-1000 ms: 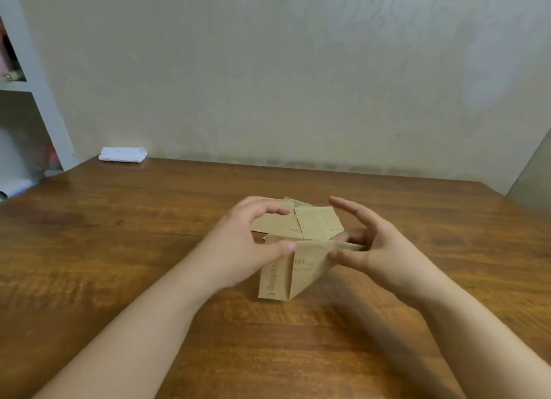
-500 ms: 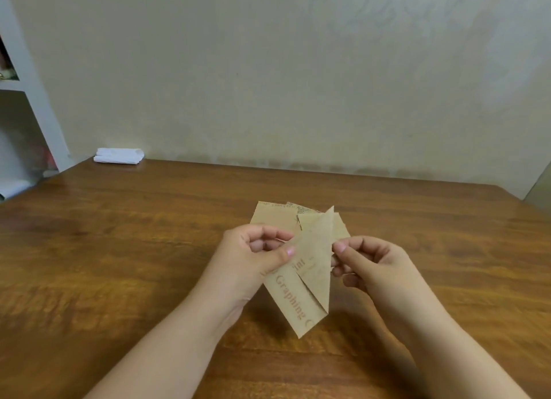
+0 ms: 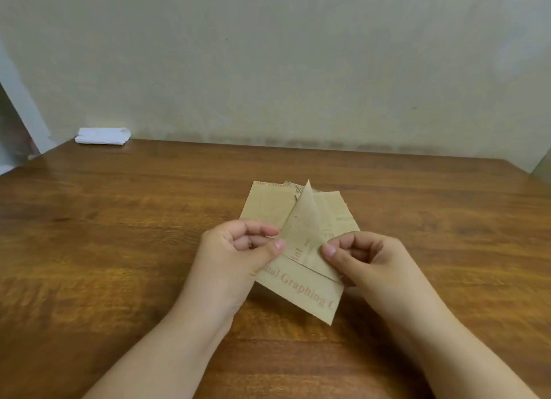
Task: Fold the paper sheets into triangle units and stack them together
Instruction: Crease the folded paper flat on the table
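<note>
Tan printed folded paper unit (image 3: 301,267) was pinched by left hand (image 3: 238,249) and right hand (image 3: 366,258) above brown wooden tabletop (image 3: 119,234), over loose tan sheets (image 3: 268,204).

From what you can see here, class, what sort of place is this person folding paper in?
Probably a room at home or a study corner: a wooden table against a plain wall, a white shelf unit at the left, and a folded white cloth on the table.
</note>
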Available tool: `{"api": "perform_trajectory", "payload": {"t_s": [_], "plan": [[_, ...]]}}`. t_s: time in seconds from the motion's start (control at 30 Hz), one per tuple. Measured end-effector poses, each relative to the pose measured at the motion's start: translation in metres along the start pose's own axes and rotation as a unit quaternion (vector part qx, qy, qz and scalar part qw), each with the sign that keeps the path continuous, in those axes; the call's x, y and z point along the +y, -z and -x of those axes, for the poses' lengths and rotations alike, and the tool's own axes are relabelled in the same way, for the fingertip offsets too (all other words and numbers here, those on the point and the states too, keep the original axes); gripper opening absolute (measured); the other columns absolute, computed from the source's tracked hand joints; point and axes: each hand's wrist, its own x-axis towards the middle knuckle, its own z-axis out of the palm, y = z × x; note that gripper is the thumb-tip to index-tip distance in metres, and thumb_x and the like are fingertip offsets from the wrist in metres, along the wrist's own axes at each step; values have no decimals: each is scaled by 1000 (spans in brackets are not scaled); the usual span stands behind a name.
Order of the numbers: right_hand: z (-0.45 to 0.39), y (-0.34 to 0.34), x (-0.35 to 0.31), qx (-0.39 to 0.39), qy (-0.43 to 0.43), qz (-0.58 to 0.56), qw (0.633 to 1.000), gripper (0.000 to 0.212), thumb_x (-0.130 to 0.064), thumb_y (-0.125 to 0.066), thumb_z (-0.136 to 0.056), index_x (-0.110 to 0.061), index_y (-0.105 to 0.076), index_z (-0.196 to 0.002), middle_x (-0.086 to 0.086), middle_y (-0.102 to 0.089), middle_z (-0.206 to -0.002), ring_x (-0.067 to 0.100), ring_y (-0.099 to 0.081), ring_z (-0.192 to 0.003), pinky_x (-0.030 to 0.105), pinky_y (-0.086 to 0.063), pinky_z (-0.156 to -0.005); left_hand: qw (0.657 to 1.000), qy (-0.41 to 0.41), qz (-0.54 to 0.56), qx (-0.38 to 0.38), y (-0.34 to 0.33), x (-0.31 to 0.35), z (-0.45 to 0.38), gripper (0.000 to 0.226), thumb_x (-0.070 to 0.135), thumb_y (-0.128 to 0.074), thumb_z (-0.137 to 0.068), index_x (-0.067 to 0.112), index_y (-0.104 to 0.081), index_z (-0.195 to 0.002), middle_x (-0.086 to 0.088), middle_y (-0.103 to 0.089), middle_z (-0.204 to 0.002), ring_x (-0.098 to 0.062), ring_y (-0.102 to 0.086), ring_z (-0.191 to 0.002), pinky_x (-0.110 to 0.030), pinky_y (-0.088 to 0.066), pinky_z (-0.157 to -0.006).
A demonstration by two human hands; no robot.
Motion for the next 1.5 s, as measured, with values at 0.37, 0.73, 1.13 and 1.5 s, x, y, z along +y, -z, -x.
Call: {"api": "perform_trajectory", "payload": {"t_s": [0.37, 0.73, 1.13, 1.5], "plan": [[7, 12, 2, 83, 65, 178, 978, 18, -26, -59, -92, -43, -66, -95, -20, -68, -88, -10, -62, -82, 13, -53, -62, 994, 93, -14, -54, 3, -3, 3, 13, -4, -70, -79, 3, -67, -90, -8, -75, -77, -17, -74, -70, -19, -54, -52], [23, 19, -2, 8, 154, 75, 985, 29, -13, -78, -73, -35, -69, -89, -17, -70, -106, -4, -64, -99, 14, -54, -75, 997, 39, 47, -54, -4, -2, 10, 33, 1, -69, -83, 20, -58, -107, -8, -76, -86, -19, -74, -83, -32, -58, -70], [27, 13, -5, 6, 204, -39, 978, 25, -14, -74, -65, -15, -73, -90, -8, -75, -95, 6, -70, -91, 13, -53, -73, 985, -120, -9, -124, 5, 7, 12, 31, -6, -64, -83, 21, -78, -78, 3, -76, -89, -6, -70, -90, -15, -54, -68], [31, 13, -4, 109, 241, -23, 964, 11, -21, -72, -70, -19, -75, -80, -6, -76, -86, 10, -71, -84, 19, -55, -76, 966, -215, -41, -141, 5, 5, 15, 61, -27, -53, -77, 28, -79, -84, 12, -75, -96, -3, -68, -97, -9, -48, -83]]}}
